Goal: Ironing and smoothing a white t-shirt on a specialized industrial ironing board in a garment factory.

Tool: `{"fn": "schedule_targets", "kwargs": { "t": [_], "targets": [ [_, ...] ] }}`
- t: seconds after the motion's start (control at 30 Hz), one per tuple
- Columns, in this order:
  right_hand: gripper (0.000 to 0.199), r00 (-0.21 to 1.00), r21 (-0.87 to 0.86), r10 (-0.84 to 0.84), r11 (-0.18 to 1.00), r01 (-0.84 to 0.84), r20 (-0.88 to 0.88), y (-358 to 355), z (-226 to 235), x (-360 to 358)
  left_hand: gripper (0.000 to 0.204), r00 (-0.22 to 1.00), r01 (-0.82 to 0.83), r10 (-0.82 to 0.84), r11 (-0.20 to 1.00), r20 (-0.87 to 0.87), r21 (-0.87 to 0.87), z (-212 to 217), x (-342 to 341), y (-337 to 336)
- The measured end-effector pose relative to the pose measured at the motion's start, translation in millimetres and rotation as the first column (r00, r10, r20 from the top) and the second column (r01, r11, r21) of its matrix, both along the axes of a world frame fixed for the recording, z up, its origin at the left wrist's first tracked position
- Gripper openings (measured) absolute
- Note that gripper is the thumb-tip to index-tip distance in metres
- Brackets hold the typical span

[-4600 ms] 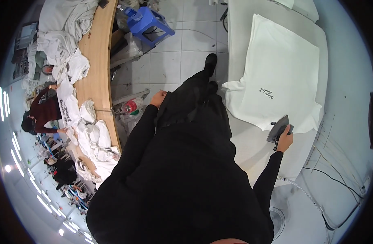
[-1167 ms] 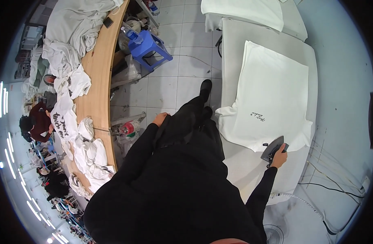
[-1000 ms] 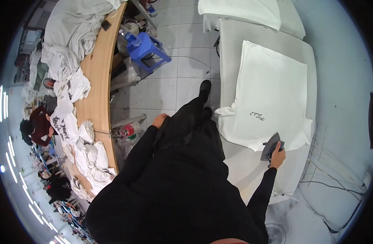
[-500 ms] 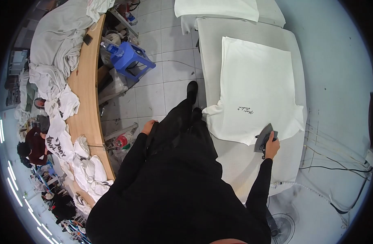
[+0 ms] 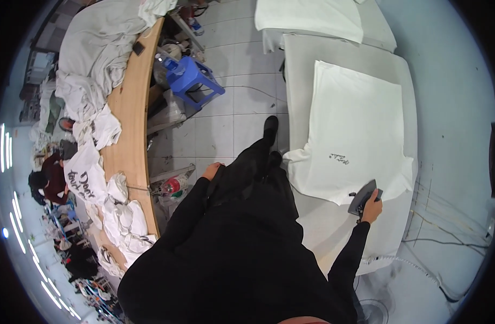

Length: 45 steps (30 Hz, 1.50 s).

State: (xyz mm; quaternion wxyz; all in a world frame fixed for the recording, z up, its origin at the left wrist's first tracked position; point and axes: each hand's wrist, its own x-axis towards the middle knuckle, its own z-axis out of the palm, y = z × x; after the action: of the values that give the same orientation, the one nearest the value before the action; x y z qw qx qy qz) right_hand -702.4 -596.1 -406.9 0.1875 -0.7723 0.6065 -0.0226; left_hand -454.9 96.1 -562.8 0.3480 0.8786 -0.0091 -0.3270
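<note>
A white T-shirt [image 5: 361,119] with a small dark print lies spread flat on a pale cloth-covered ironing table [image 5: 323,216] at my right. My right hand [image 5: 372,208] is closed round the handle of a grey iron [image 5: 360,200]. The iron rests at the shirt's near edge, partly over the cloth, its tip pointing away from me. My left hand [image 5: 212,171] hangs low at my left side against my black clothing. Its fingers are mostly hidden, so whether it grips the fabric does not show.
Another covered table [image 5: 380,27] with a white garment stands beyond. On my left, a long wooden table [image 5: 126,124] carries heaped white garments [image 5: 91,54] and a phone [image 5: 138,48]. A blue stool [image 5: 193,81] with a bottle stands on the tiled floor. Several people work far left.
The whole view has shifted, so everything appears further right and lower. Against the shirt, the iron and my right hand have hardly moved. My left hand stays at my side.
</note>
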Motion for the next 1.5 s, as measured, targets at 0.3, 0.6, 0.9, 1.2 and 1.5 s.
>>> {"fn": "schedule_targets", "kwargs": {
  "t": [0.3, 0.6, 0.9, 1.2, 1.5],
  "targets": [
    [0.079, 0.988, -0.093, 0.124, 0.989, -0.115, 0.091, -20.1, -20.0, -18.5, 0.037, 0.982, 0.174, -0.174, 0.985, 0.069, 0.000, -43.9, 8.1, 11.8],
    [0.077, 0.995, 0.005, -0.092, 0.996, 0.092, -0.039, -16.4, -5.8, -10.2, 0.029, 0.979, -0.006, -0.055, 0.956, -0.198, -0.293, -27.2, 27.7, 32.8],
    [0.080, 0.996, 0.000, -0.087, 0.996, 0.087, -0.034, -24.7, -11.2, -23.8, 0.031, 0.956, 0.168, -0.220, 0.954, -0.196, -0.249, -15.1, 31.2, 12.9],
    [0.078, 0.991, -0.019, -0.130, 0.991, 0.130, 0.004, -24.5, -4.2, -22.9, 0.026, 0.968, -0.006, -0.079, 0.942, -0.238, -0.337, -17.9, 22.8, 30.0],
    [0.076, 0.998, 0.031, -0.062, 0.998, 0.063, -0.032, -21.5, -1.7, -19.2, 0.030, 0.955, 0.294, -0.296, 0.930, 0.025, -0.221, -20.8, 26.1, 27.2]
  ]
}}
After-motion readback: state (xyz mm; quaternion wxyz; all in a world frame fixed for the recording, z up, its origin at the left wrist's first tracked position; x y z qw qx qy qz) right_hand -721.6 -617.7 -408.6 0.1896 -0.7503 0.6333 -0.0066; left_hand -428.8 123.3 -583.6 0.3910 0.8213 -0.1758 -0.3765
